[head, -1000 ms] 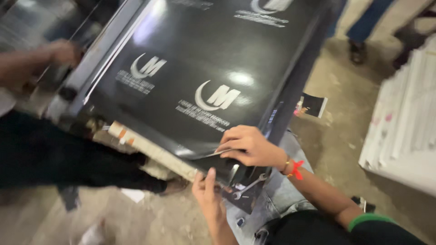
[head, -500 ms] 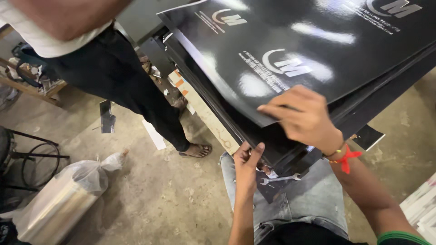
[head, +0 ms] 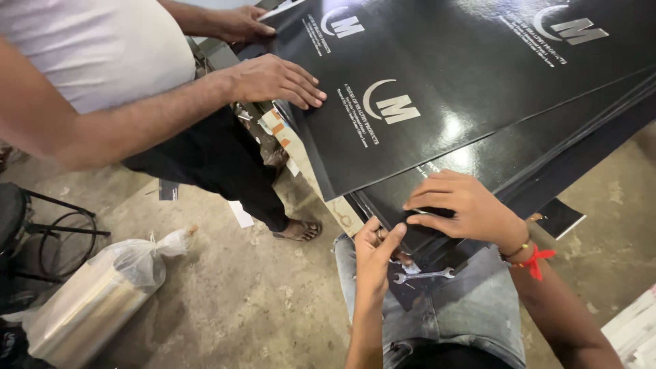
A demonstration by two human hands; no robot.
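Where the stack of glossy black printed sheets (head: 437, 205) overhangs its support, its near corner sits directly under the person's two hands. The right hand (head: 465, 208) lies palm-down on that corner, fingers spread and slightly curled, pressing the lower sheets rather than closing round them. The left hand (head: 376, 256) comes up from six o'clock, fingers extended and open, its fingertips touching the corner's edge from below; whether it pinches a sheet there cannot be told. The right hand is the nearer of the two, being fully on the stack, while the left only meets its rim. From the hands, the stack runs away toward one o'clock, its long axis slanting from the near corner up to the far right of the view.

Above it, the top sheet (head: 444, 89) lies skewed, pale logos on it, its corner reaching toward seven o'clock of the pile. At ten o'clock a co-worker's hand (head: 277, 80) rests flat on this top sheet, and a second co-worker's hand (head: 242, 24) holds its far edge at eleven o'clock.

Just beneath the stack's corner, a small wrench (head: 424, 275) lies on the person's jeans-clad lap. Well apart at eight o'clock, a clear plastic bag (head: 102, 294) of pale material rests on the concrete floor (head: 239, 307).
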